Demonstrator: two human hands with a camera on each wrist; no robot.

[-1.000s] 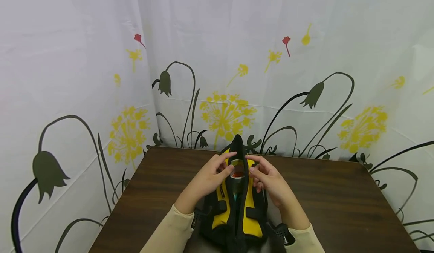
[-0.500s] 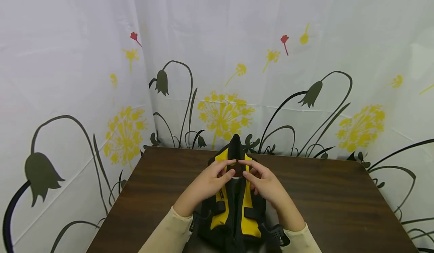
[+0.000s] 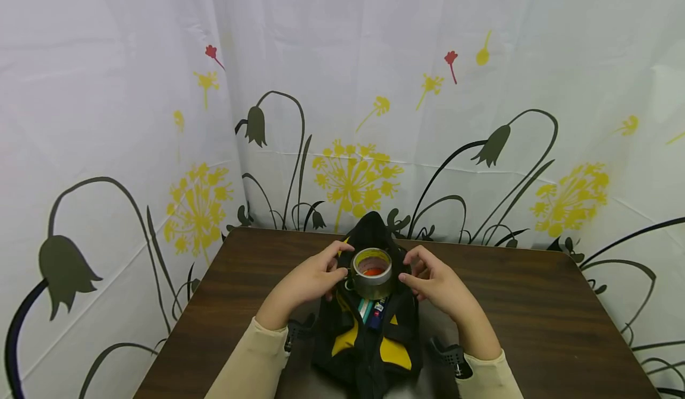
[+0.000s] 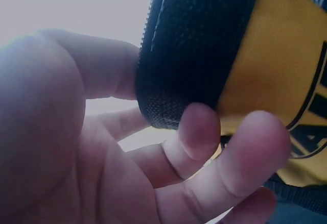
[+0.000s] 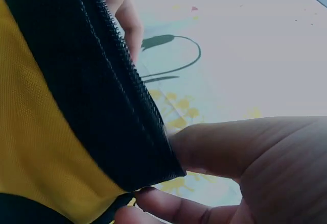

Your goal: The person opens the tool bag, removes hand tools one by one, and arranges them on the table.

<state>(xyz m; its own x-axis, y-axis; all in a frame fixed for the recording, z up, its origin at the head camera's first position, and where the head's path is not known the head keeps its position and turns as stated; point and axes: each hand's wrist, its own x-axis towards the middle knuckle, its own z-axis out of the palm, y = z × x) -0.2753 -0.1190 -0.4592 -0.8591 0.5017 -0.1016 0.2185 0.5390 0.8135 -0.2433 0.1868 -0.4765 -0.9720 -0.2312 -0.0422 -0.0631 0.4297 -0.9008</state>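
A black and yellow zippered fabric bag [image 3: 369, 354] stands on the table with its top spread apart. My left hand [image 3: 313, 280] pinches the left edge of the mouth; in the left wrist view its thumb lies at the zipper teeth [image 4: 148, 25] and its fingers on the outer side. On the opposite edge, my right hand [image 3: 439, 283] pinches the black zipper border [image 5: 117, 106] between thumb and fingers. A roll of silver tape [image 3: 374, 287] shows inside the mouth. Below it are a dark blue item [image 3: 377, 316] and a teal and white item [image 3: 365, 308].
The dark wood-grain table [image 3: 514, 316] extends to both sides of the bag. Behind it and at the left hangs a white curtain [image 3: 342, 60] printed with flowers. A dark wrist strap [image 3: 455, 358] is on the right sleeve cuff.
My hands have moved apart, left and right, each with an edge of the bag. The mouth has gone from a narrow slit to a wide gap, bringing the tape roll into full view.
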